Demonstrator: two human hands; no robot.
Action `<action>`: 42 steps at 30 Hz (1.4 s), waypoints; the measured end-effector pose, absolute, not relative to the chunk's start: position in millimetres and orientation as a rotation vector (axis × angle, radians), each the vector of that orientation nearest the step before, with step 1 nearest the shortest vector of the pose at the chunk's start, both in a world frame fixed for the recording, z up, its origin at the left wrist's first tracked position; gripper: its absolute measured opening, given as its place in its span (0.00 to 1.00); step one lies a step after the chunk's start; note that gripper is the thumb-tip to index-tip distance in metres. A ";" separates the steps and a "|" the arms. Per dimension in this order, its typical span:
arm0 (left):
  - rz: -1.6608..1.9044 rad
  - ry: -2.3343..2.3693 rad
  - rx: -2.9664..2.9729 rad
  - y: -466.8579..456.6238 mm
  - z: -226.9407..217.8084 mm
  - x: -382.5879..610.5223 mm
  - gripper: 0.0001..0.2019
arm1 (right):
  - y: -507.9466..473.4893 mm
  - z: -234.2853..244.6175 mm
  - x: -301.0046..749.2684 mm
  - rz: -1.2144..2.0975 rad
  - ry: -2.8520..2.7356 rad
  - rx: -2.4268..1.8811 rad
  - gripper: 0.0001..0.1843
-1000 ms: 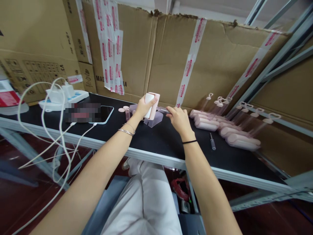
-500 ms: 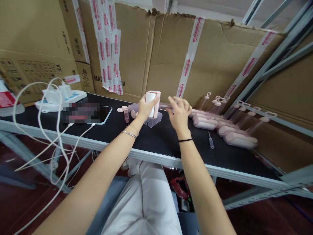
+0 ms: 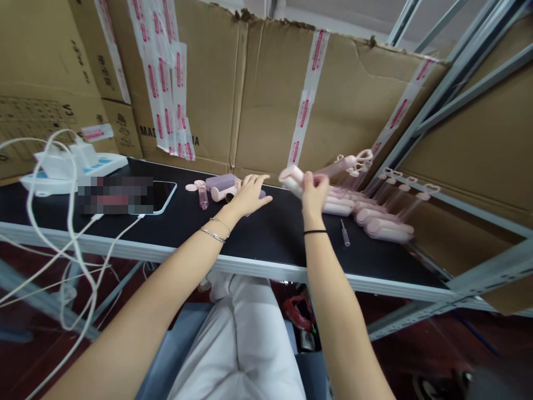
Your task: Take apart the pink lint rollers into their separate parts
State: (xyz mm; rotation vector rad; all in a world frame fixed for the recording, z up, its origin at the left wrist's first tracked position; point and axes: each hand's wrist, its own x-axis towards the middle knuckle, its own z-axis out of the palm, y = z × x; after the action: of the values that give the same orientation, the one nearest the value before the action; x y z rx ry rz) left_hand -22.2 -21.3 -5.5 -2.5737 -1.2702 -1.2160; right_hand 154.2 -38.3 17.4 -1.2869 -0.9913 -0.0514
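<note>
Soft, even light covers the upright brown cardboard sheet (image 3: 266,100); the dark-red floor (image 3: 387,355) at lower right sinks into gloom. Slight blur softens the pale-pink rounded plastic piece (image 3: 292,180) right of centre. Wide-angle distortion slants the grey metal frame (image 3: 474,91) at upper right. A coarse mosaic patch (image 3: 116,194) hides detail at left.

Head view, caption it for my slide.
Right hand holding a pink device, left hand open near a purple block.

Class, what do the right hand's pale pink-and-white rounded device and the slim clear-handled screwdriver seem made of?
Device: probably smooth plastic, with a soft sheen. Screwdriver: handle likely glossy plastic, being see-through; shaft perhaps metal, too thin to tell.
</note>
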 end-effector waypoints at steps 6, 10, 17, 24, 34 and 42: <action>-1.101 -1.496 -2.547 -20.8 -4.9 -27.0 0.23 | -63.9 15.0 248.6 -0.624 -0.352 -1.748 0.13; -1.083 -1.513 -2.554 -20.0 -4.5 -27.8 0.22 | -67.0 2.1 273.7 -0.501 -0.248 -1.843 0.15; -0.842 -1.643 -2.573 -21.2 -5.7 -31.8 0.25 | -62.8 3.3 267.5 -0.288 -0.473 -1.913 0.16; -0.665 -1.620 -2.593 -22.9 -6.1 -32.5 0.27 | -48.7 -0.8 276.6 -0.049 -0.619 -1.868 0.13; -0.318 -1.778 -2.432 -31.4 5.3 -41.2 0.35 | -40.2 -13.6 265.6 -0.252 -0.569 -1.868 0.17; -0.560 -1.753 -2.466 -33.1 4.4 -38.8 0.32 | -46.4 3.6 217.7 -0.529 -0.661 -1.756 0.41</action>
State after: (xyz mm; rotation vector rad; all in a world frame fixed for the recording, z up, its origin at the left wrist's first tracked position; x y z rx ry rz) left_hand -38.8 -33.1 4.4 -2.4663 -1.7534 -0.5601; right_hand 217.7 -46.4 3.6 -1.7564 -0.6610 -0.5285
